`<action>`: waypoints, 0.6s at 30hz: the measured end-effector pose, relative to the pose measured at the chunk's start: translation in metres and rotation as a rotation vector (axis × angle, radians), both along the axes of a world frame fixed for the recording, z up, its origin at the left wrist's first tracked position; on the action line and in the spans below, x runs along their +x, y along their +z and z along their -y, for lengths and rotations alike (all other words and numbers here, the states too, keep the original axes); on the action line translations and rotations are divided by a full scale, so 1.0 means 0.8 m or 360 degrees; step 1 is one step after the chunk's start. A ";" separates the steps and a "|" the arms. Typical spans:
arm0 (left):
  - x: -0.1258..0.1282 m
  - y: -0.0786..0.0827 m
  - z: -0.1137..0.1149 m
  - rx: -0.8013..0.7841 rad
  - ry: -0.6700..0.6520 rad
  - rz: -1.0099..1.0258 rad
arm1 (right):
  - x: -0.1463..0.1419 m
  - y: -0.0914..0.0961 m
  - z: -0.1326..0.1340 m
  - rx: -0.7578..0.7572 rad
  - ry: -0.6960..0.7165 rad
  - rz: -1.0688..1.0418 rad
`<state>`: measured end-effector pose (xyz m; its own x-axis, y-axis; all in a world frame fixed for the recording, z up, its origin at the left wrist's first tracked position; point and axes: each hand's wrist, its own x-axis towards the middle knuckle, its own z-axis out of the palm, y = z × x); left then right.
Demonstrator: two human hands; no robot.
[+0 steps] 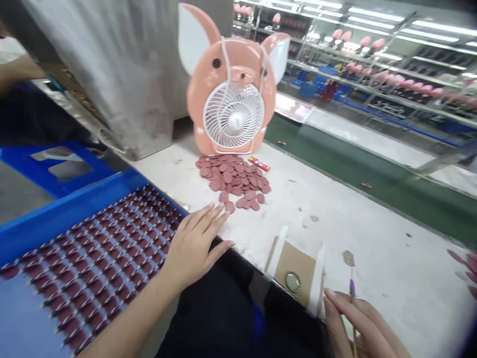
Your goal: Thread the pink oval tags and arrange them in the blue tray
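Note:
My left hand (199,241) lies palm down at the table's near edge, fingers stretched out. Its fingertips reach the closest of the flat dull-red discs (234,174), which are heaped in a loose pile. In my right hand (363,323), at the lower right, is a thin brush (352,288) with a purple section near its tip, pointing up and away from me. Between the hands sits a brown cardboard piece (301,261) with white strips along two sides. A small round metal cap (293,282) rests on the cardboard.
A pink pig-shaped fan (233,99) stands behind the discs, beside a small red-and-yellow packet (260,164). At left, a blue tray (15,303) holds rows of dark-red pieces. A green conveyor belt (391,191) runs beyond the table. Another person's arm (22,69) shows at upper left.

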<state>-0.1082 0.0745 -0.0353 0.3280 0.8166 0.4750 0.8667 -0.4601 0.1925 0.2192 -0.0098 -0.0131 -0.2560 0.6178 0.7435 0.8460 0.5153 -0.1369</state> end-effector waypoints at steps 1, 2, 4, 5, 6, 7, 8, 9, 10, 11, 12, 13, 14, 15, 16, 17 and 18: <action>0.011 0.005 -0.014 -0.0063 -0.0038 -0.0079 | -0.003 -0.001 0.006 -0.0031 -0.0051 -0.0052; 0.018 0.008 -0.023 -0.0113 -0.0084 -0.0137 | -0.004 -0.002 0.012 -0.0051 -0.0086 -0.0105; 0.022 0.005 -0.030 -0.0150 -0.0190 -0.0184 | -0.006 -0.007 0.019 -0.0100 -0.0102 -0.0219; 0.021 0.002 -0.030 -0.0161 -0.0226 -0.0205 | -0.005 -0.010 0.020 -0.0141 -0.0094 -0.0281; 0.019 -0.003 -0.029 -0.0168 -0.0245 -0.0223 | -0.005 -0.012 0.020 -0.0194 -0.0094 -0.0338; 0.018 -0.007 -0.027 -0.0165 -0.0247 -0.0233 | -0.004 -0.015 0.019 -0.0258 -0.0105 -0.0384; 0.018 -0.011 -0.025 -0.0148 -0.0235 -0.0233 | -0.003 -0.017 0.017 -0.0329 -0.0131 -0.0415; 0.018 -0.015 -0.023 -0.0123 -0.0216 -0.0224 | -0.002 -0.020 0.014 -0.0396 -0.0169 -0.0431; 0.020 -0.017 -0.021 -0.0092 -0.0190 -0.0204 | -0.001 -0.021 0.010 -0.0449 -0.0214 -0.0435; 0.024 -0.018 -0.020 -0.0059 -0.0165 -0.0175 | 0.000 -0.023 0.007 -0.0485 -0.0265 -0.0436; 0.029 -0.018 -0.019 -0.0035 -0.0143 -0.0139 | 0.002 -0.024 0.003 -0.0512 -0.0310 -0.0436; 0.036 -0.016 -0.017 -0.0023 -0.0124 -0.0095 | 0.003 -0.025 0.000 -0.0539 -0.0359 -0.0435; 0.044 -0.014 -0.016 -0.0026 -0.0120 -0.0052 | 0.005 -0.025 -0.004 -0.0569 -0.0411 -0.0430; 0.054 -0.012 -0.015 -0.0049 -0.0128 -0.0016 | 0.007 -0.025 -0.007 -0.0605 -0.0464 -0.0421; 0.064 -0.009 -0.013 -0.0084 -0.0146 0.0008 | 0.008 -0.025 -0.010 -0.0646 -0.0513 -0.0409; 0.075 -0.006 -0.012 -0.0132 -0.0166 0.0016 | 0.009 -0.024 -0.014 -0.0691 -0.0555 -0.0397; 0.085 -0.003 -0.011 -0.0177 -0.0182 0.0016 | 0.010 -0.024 -0.017 -0.0737 -0.0586 -0.0387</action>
<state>-0.0402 0.0835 -0.0380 0.4176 0.8218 0.3876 0.8077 -0.5312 0.2560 0.2269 0.0038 -0.0319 0.1766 0.9043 0.3886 0.8731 0.0383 -0.4860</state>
